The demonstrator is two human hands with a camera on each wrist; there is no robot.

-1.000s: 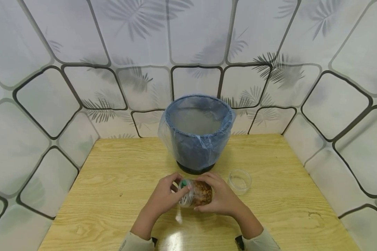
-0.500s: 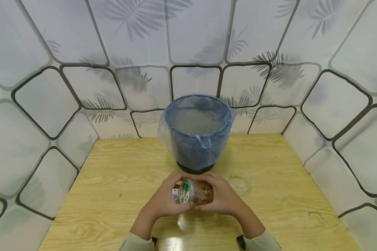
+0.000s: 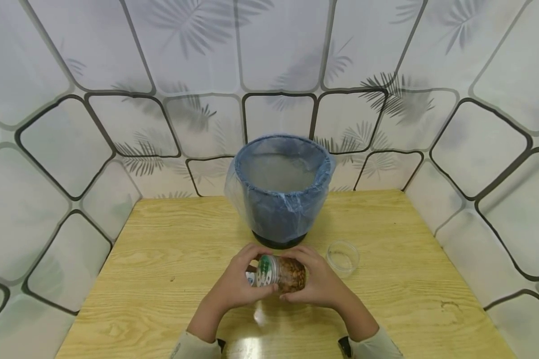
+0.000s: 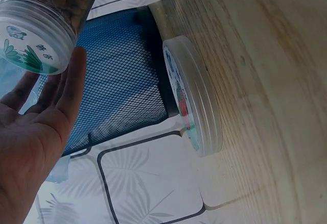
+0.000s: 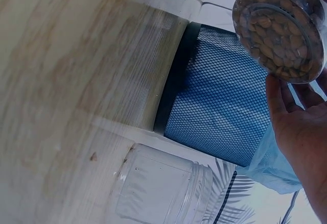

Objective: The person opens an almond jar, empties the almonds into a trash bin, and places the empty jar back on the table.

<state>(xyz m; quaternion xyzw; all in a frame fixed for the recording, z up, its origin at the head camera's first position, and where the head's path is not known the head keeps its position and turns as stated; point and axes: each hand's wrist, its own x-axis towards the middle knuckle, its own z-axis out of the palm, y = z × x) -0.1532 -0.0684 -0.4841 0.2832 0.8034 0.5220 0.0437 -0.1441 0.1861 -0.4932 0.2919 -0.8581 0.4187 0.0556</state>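
A clear jar of brown nuts (image 3: 293, 275) lies on its side between my hands, raised above the table. Its white lid with green print (image 3: 265, 271) points left. My left hand (image 3: 237, 285) grips this lid end, thumb below and fingers over the top; the left wrist view shows the lid's printed face (image 4: 33, 43). My right hand (image 3: 318, 283) holds the body, and the jar's bottom (image 5: 278, 35) faces the right wrist camera, full of almond-like nuts. Behind my left hand, a second printed lid (image 4: 207, 101) rests on the table, mostly hidden in the head view.
An uncovered clear jar (image 5: 158, 188) stands on the wooden table (image 3: 170, 239), right of my right hand. Directly ahead is a mesh bin (image 3: 276, 222) lined with a thin blue plastic bag (image 3: 325, 174). Patterned curtain walls (image 3: 278, 60) enclose the table's back and sides.
My left thumb has slid from across the lid's face to its lower edge, and the lid's printed face shows more fully. In the last half second both hands stay almost still.
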